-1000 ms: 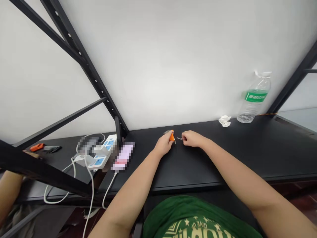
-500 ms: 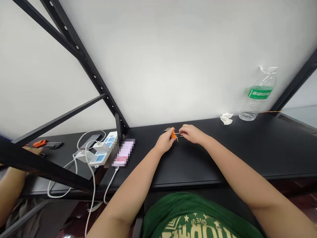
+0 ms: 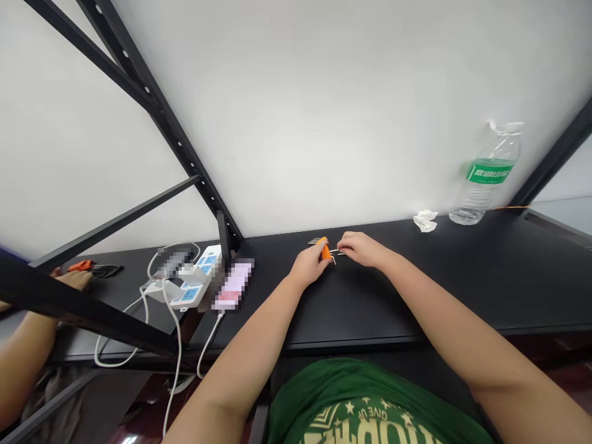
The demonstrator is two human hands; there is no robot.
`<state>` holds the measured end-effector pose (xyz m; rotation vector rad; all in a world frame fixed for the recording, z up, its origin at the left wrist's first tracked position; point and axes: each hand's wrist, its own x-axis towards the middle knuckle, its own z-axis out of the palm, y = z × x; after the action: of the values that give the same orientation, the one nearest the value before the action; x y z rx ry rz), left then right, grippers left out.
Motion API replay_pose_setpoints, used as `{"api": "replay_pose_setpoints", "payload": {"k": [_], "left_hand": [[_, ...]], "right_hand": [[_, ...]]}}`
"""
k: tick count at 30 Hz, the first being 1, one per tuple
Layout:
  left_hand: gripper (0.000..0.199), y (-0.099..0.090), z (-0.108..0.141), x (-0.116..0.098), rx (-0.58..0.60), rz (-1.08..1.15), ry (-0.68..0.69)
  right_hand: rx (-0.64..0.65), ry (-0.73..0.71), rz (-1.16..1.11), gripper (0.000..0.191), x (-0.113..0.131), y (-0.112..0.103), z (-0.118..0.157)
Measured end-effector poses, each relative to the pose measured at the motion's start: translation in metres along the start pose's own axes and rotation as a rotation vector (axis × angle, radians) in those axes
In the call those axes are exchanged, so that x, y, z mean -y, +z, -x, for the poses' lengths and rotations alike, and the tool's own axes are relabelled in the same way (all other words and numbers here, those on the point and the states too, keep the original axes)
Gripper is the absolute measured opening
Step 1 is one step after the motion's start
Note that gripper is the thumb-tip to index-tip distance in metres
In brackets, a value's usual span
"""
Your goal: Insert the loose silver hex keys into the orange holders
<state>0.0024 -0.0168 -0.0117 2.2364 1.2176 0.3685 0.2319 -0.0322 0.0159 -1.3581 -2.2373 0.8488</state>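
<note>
The left hand is clenched around a small orange tool at the middle of the frame, with a few thin metal keys showing just behind it. The right hand sits just beside it, its fingers curled and pinching a thin metal rod that reaches toward the orange tool. Both hands are over a black tabletop.

Left of the hands lie a blurred phone and a white power strip, with white cables trailing down from them. At the far left are a set of hex keys with an orange holder and another person's hand. A crumpled tissue and a water bottle stand toward the right. A black shelf frame crosses the upper left, and a green T-shirt fills the bottom.
</note>
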Motion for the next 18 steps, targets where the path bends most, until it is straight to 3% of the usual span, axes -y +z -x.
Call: {"api": "replay_pose_setpoints", "payload": {"k": [3, 6, 9, 13, 15, 18], "left_hand": [[0.055, -0.002, 0.002, -0.008, 0.005, -0.046, 0.048], [0.044, -0.005, 0.004, -0.018, -0.002, -0.126, 0.134], [0.046, -0.010, 0.000, -0.030, -0.022, -0.184, 0.169], [0.065, -0.027, 0.003, -0.064, -0.045, -0.224, 0.108], [0.062, -0.039, 0.027, -0.086, -0.132, -0.222, 0.062], [0.054, -0.052, 0.097, -0.107, -0.141, -0.142, 0.031]], "right_hand": [[-0.013, 0.050, -0.085, 0.016, 0.005, 0.004, -0.002], [0.042, 0.224, -0.336, 0.009, 0.008, 0.011, -0.004], [0.105, 0.366, -0.624, 0.026, 0.007, 0.016, -0.004], [0.064, 0.380, -0.868, 0.037, 0.004, 0.020, -0.003], [0.070, 0.386, -0.902, 0.038, 0.002, 0.022, -0.003], [0.079, 0.420, -0.911, 0.037, 0.000, 0.022, -0.002]]}}
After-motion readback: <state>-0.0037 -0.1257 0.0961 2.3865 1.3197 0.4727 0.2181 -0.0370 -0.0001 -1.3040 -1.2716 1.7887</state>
